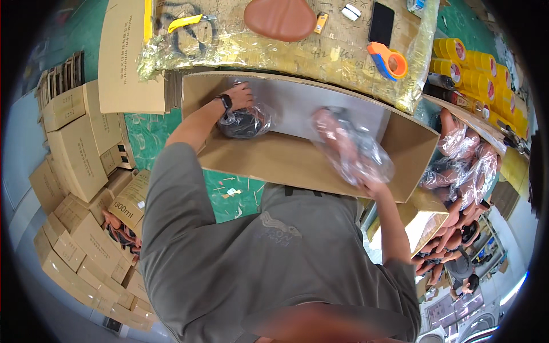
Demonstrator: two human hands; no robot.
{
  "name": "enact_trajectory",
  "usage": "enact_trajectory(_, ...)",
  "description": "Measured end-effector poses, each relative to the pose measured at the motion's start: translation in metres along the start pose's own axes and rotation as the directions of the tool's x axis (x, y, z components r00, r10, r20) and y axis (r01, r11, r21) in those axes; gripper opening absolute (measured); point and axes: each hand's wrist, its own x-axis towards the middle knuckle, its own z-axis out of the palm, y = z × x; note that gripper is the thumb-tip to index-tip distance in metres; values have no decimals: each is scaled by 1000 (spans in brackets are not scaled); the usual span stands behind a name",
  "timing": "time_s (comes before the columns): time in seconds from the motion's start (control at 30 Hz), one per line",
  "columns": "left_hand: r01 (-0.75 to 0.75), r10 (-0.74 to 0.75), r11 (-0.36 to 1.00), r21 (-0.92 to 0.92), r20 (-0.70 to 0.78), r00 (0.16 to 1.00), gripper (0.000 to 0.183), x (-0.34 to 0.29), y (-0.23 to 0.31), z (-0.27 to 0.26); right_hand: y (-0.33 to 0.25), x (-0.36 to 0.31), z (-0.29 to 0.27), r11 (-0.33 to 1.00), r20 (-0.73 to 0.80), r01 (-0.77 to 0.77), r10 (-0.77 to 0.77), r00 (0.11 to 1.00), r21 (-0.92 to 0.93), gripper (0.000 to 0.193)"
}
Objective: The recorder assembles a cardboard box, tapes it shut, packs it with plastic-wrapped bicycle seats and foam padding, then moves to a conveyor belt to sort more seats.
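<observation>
A long open cardboard box (257,158) lies across my front, with a pale lining on its far inner wall. At the box's left end my left hand (240,95), a dark watch at its wrist, curls its fingers at the top of a clear plastic bag with a rounded black item (246,123) inside. My right hand (374,187) grips the near end of another clear bag, tilted over the box's right half. This bag holds a brown and black item (340,137), smeared by motion, so its kind cannot be made out.
Beyond the box, a film-wrapped table (343,63) carries a brown saddle-shaped pad (280,20), a yellow cutter (186,23), a phone (381,24) and an orange-blue tape dispenser (389,61). Yellow tape rolls (477,74) and bagged brown items (466,151) stand right; stacked cartons (80,151) left.
</observation>
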Motion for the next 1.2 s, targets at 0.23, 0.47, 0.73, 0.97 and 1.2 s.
enact_trajectory(0.23,156,-84,965,-211,317,945,40,35,8,50,17,246,197,811,-330,61,-304,894,-582,74)
enact_trajectory(0.47,524,-458,779,-344,260,850,56,70,59,0,-11,262,168,179,266,252,55,962,-951,59)
enact_trajectory(0.73,458,-612,636,-621,-45,789,90,155,208,-231,-130,-106,-157,525,-635,393,-735,-237,-754,40)
enact_trajectory(0.97,68,-438,709,-702,-363,823,82,362,297,-473,36,-102,-487,904,-893,184,416,-173,386,110)
enact_trajectory(1.2,-27,-441,116,-993,-75,895,72,512,334,-543,46,-128,-447,319,-580,582,-110,807,748,50)
